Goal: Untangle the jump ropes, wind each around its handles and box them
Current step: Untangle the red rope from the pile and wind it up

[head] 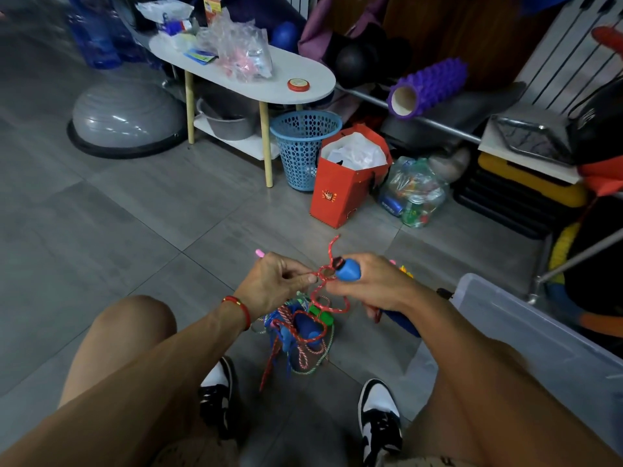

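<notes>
Red rope knotted at a blue handle, held above the tangle.

The right hand (374, 281) grips a blue handle (348, 269); a red-and-white speckled rope (332, 299) loops out of its tip in curls. The left hand (274, 283) pinches a loop of that rope between thumb and fingers. Below, between the person's shoes, a tangled pile of ropes (298, 335) lies on the floor, beside a clear plastic box (526, 335).

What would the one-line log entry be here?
left hand: pinches red rope | right hand: grips blue handle | tangle: on floor | box: right
</notes>
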Tool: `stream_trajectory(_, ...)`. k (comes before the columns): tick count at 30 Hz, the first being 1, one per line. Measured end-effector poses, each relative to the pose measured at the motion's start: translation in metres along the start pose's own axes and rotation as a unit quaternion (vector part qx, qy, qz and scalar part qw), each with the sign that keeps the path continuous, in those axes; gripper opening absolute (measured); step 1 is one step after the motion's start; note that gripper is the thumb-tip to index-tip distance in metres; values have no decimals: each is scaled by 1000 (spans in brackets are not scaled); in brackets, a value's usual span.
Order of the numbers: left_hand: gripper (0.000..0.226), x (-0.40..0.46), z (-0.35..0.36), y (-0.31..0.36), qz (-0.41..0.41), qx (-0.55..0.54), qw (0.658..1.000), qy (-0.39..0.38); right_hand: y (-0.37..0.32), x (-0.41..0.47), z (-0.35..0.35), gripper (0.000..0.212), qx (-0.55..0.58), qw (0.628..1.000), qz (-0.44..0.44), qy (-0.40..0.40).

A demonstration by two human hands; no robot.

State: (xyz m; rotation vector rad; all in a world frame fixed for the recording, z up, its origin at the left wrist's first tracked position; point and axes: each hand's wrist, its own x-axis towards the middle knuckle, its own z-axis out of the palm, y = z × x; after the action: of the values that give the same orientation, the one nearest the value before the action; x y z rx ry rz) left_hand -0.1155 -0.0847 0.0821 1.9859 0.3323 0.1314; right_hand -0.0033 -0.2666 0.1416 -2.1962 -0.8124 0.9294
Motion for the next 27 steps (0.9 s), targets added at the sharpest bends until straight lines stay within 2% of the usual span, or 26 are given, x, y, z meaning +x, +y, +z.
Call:
stream_trajectory(3,11,1,0,0,15,5,1000,-2,2,5,7,36,4,999,25,-33)
stream_trajectory(5,10,1,-1,-1,16,36,999,6,14,14,4,35,-15,999,38,-13)
stream_trajectory(8,31,3,0,-10,0,117,993,3,43,23,-5,26,-76,994,85,-2)
stream_trajectory(12,18,2,5,-12,-9,155,988,-16,89,27,-4,29,-105,984,142,-15)
stream_trajectory(14,20,2,8,-13,-7,165,986,-20,114,30,-1,40,-172,969,174,-20)
stream_trajectory(17,29,2,16,-22,3,176,983,-52,123,23,-5,34,-280,937,202,-55)
stream_trajectory(19,27,-1,26,-28,9,178,982,-69,124,21,-6,44,-331,913,231,-54)
stream_trajectory(21,25,-2,37,-31,3,179,980,-82,124,22,2,52,-369,904,210,-54)
stream_trajectory(22,25,-2,43,-32,2,177,980,-92,122,25,8,58,-355,916,175,-70)
stream_trajectory(24,20,-1,54,-31,-2,164,980,-115,106,24,25,66,-237,961,72,-123)
stream_trajectory(25,17,-1,59,-31,-3,160,980,-121,92,20,32,61,-155,974,43,-158)
stream_trajectory(26,16,0,63,-30,-4,161,979,-123,86,19,39,48,-89,981,19,-172)
stream_trajectory(27,16,1,66,-30,-5,165,978,-124,80,18,43,28,-71,982,10,-174)
